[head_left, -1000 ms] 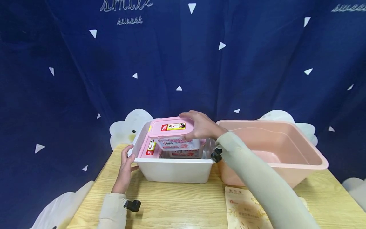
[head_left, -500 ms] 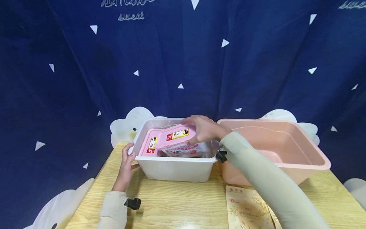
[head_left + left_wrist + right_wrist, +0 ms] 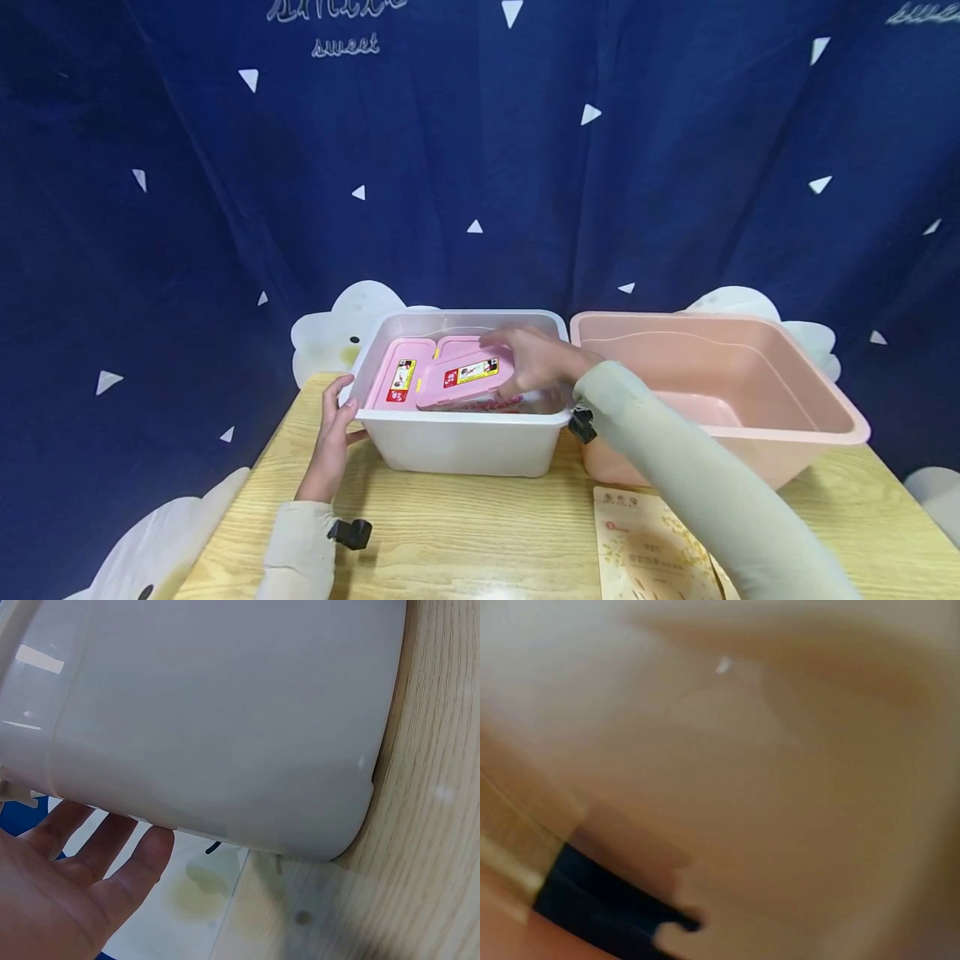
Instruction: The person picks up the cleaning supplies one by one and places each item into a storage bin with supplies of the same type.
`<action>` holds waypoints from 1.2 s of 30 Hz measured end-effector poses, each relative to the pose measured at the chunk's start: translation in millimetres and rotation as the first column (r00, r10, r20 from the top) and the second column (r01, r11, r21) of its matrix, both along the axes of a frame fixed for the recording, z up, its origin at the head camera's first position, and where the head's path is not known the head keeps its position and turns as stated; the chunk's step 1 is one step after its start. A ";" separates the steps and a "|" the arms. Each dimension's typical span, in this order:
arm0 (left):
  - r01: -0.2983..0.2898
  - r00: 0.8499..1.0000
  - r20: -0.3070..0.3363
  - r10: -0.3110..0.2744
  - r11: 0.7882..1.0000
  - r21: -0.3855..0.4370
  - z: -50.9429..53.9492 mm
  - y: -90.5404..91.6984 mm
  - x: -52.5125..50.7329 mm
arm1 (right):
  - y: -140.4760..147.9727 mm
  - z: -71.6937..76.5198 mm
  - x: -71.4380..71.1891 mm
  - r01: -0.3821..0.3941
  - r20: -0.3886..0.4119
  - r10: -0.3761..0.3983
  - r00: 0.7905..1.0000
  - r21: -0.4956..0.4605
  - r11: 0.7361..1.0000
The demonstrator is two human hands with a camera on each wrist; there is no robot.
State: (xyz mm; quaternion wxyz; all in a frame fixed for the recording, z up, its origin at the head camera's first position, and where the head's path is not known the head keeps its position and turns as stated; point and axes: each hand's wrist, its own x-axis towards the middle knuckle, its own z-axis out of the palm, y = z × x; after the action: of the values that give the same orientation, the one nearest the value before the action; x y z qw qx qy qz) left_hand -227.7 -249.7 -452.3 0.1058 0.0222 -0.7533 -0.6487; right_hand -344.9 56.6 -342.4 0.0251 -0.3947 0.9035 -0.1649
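Observation:
In the head view my right hand grips the right end of a pink-lidded plastic laundry detergent box. The box tilts inside a white plastic tub. Two more pink lids show in the tub: one box along the left wall, another lid behind the held one. At the tub's left side my left hand touches the wall near the rim. The left wrist view shows those fingers fairly straight against the white wall. Everything is blurred in the right wrist view, where the held box cannot be made out.
A larger peach-pink tub stands directly right of the white one. Flat printed packets lie at the front of the wooden table, partly under the right forearm. A dark blue curtain hangs behind.
My right hand has lowered the detergent box from above the rim down into the white tub, turning it slightly. The left hand has stayed at the tub's side.

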 end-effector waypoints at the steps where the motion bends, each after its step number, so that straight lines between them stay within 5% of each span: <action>1: 0.002 1.000 -0.001 -0.002 1.000 -0.001 0.0 -0.1 0.1 | 0.6 -2.1 -0.4 0.002 0.009 -0.002 1.000 0.002 1.000; 36: 0.014 1.000 0.019 -0.013 1.000 -0.003 1.1 0.7 1.1 | 16.1 -15.4 15.5 -0.004 0.082 0.008 0.997 -0.048 0.999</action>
State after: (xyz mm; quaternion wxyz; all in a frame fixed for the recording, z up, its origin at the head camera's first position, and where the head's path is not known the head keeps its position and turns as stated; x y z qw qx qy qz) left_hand -226.6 -249.0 -451.2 0.0942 0.0231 -0.7553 -0.6482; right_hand -329.4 72.6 -357.9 0.0533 -0.3907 0.8964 -0.2024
